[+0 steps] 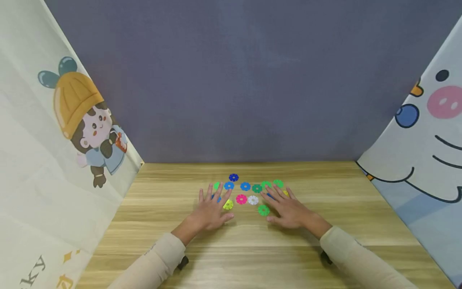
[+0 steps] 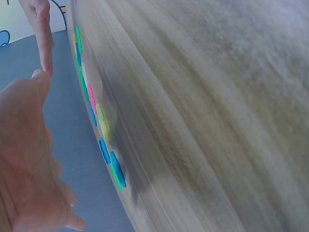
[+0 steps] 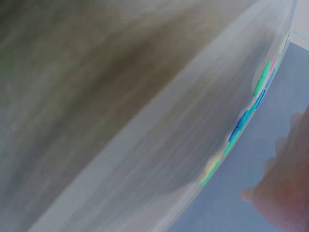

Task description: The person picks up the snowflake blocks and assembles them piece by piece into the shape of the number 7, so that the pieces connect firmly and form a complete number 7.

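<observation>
A blue-grey backdrop (image 1: 231, 80) fills the upper middle of the head view, with a printed white cloth (image 1: 25, 132) down the left side, showing a cartoon figure in an orange hat, and a second printed cloth (image 1: 404, 152) at the right. Between them, a wood-grained tabletop (image 1: 231, 261) spreads across the lower part. Pale sleeves (image 1: 155, 257) enter from the lower left and lower right.

The flower-shaped discs lie loosely scattered at centre, just below the backdrop's lower edge: among them a dark blue disc (image 1: 234, 177) at the top, a pink disc (image 1: 241, 199) beside a white disc (image 1: 253, 200) in the middle, and a green disc (image 1: 264, 210) lowest.

The left hand (image 1: 211, 213) and right hand (image 1: 290, 210) flank the group, fingers spread apart, gripping nothing. Fingers partly hide a blue disc (image 1: 218, 199) at left and a yellow disc (image 1: 286, 193) at right. Both wrist views show a gap between hand and discs.
</observation>
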Motion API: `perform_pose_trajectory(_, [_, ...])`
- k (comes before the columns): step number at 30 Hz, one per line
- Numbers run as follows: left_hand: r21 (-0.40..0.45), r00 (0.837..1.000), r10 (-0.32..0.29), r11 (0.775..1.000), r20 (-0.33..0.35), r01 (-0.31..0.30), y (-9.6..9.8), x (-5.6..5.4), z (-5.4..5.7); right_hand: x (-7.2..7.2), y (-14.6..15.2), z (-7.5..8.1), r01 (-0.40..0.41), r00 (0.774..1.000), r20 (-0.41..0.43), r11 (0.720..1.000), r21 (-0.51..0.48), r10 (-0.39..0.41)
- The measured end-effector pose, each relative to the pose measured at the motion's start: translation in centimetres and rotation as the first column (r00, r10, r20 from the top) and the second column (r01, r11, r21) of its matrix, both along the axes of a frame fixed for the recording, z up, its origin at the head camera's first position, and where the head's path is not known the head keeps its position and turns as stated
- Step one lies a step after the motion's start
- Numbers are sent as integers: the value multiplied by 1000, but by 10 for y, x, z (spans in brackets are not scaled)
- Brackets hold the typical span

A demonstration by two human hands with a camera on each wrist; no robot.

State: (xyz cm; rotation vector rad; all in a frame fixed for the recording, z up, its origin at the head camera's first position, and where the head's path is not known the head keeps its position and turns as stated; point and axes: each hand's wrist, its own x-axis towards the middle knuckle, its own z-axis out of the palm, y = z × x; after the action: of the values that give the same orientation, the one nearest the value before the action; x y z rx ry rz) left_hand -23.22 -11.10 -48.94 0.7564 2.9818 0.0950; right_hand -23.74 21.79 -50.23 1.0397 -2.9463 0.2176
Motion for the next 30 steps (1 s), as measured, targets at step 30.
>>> perform_pose_trajectory(30, [144, 998, -53, 988, -45, 59, 6, -25, 0, -18, -5, 6, -68, 998, -14, 997, -47, 68])
